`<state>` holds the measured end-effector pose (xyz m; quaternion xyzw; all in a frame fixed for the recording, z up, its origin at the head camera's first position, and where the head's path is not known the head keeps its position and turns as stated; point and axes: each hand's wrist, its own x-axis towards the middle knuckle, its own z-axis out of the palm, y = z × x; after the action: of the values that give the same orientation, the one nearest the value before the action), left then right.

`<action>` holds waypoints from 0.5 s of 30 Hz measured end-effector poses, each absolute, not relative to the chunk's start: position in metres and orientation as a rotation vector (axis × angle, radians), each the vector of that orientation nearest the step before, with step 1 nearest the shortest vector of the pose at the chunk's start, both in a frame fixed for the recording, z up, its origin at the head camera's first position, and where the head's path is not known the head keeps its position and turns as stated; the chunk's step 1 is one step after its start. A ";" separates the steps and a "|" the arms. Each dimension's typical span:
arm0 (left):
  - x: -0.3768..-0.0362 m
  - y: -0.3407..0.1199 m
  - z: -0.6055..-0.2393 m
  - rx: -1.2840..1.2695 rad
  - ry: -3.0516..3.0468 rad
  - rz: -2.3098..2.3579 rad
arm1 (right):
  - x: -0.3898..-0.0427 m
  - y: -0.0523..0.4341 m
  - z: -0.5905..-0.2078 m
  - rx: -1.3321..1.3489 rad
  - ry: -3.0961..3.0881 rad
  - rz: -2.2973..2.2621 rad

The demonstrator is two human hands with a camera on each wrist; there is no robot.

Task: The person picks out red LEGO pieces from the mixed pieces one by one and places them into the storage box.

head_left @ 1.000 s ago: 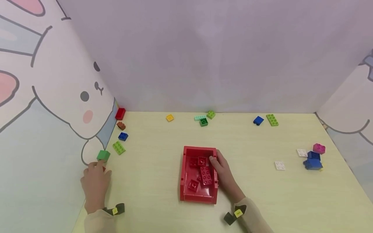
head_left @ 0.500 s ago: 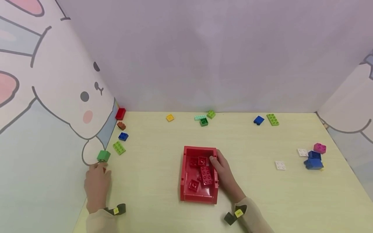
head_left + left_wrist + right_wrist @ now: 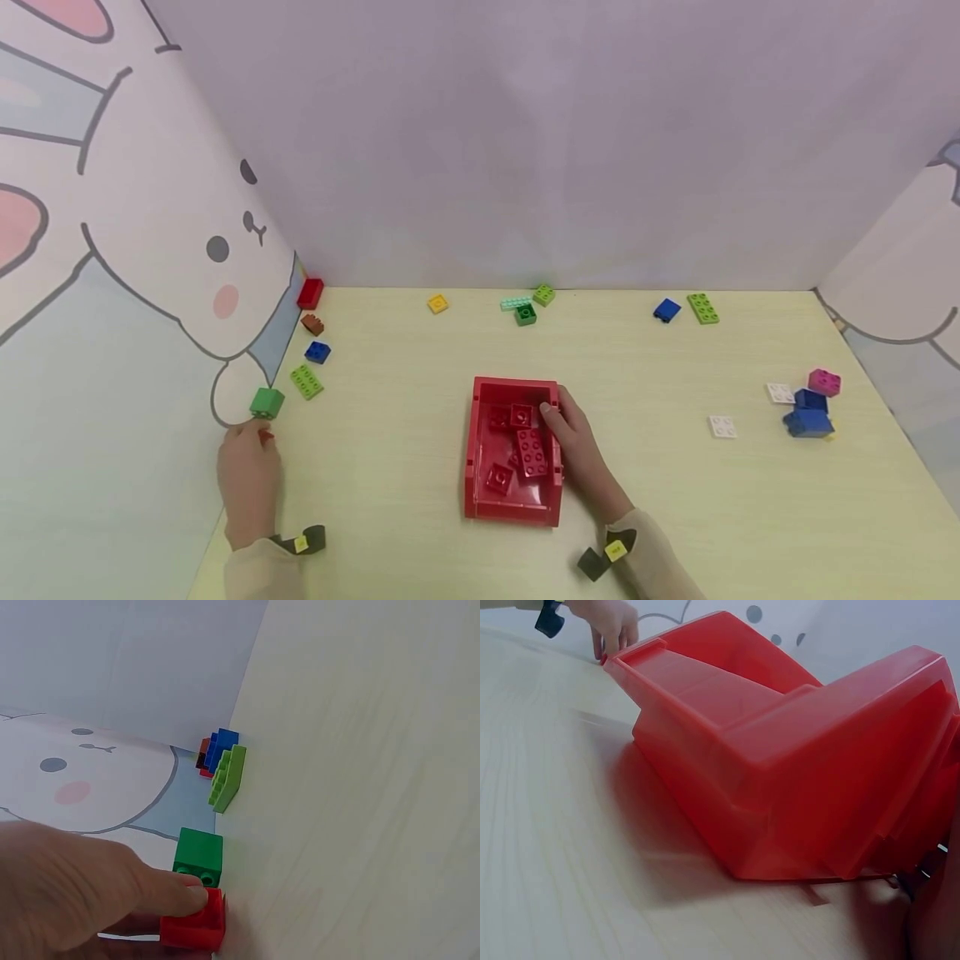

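A wide bare strip of worktop (image 3: pixel 390 433) lies open between the two hands. On the left, a green brick (image 3: pixel 266 402) and the side wall (image 3: pixel 135 350) crowd the small red brick (image 3: pixel 196 926).

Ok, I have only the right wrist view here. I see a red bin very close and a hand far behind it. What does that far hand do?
Observer: The left hand pinches a small red brick on the table, beside the left wall.
Operator: Is something next to that brick?
Observer: Yes, a green brick stands just beyond it, so close that I cannot tell whether they touch.
Operator: And is the red bin empty? I see only its outside.
Observer: No. The head view shows several red bricks inside the red bin, and the right hand grips its right wall.
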<state>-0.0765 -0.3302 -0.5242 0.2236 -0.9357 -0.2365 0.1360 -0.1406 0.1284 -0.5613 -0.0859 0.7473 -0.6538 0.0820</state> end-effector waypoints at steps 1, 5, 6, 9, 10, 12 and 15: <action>-0.076 -0.330 -0.525 0.643 -2.704 -0.681 | -0.141 0.128 -0.561 -0.252 2.232 -1.953; -0.074 -0.329 -0.524 0.640 -2.682 -0.689 | -0.140 0.128 -0.562 -0.231 2.228 -1.953; -0.074 -0.329 -0.524 0.641 -2.682 -0.691 | -0.140 0.128 -0.562 -0.230 2.228 -1.954; -0.074 -0.328 -0.522 0.651 -2.689 -0.704 | -0.140 0.128 -0.561 -0.231 2.227 -1.957; -0.074 -0.327 -0.522 0.653 -2.694 -0.706 | -0.140 0.128 -0.561 -0.231 2.227 -1.959; -0.075 -0.327 -0.521 0.654 -2.703 -0.707 | -0.139 0.128 -0.561 -0.237 2.224 -1.961; -0.075 -0.325 -0.520 0.655 -2.709 -0.710 | -0.139 0.128 -0.561 -0.244 2.221 -1.963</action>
<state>-0.0750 -0.3252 -0.5200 0.2256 -0.9337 -0.2446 0.1323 -0.1395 0.1275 -0.5612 -0.0816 0.7442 -0.6576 0.0835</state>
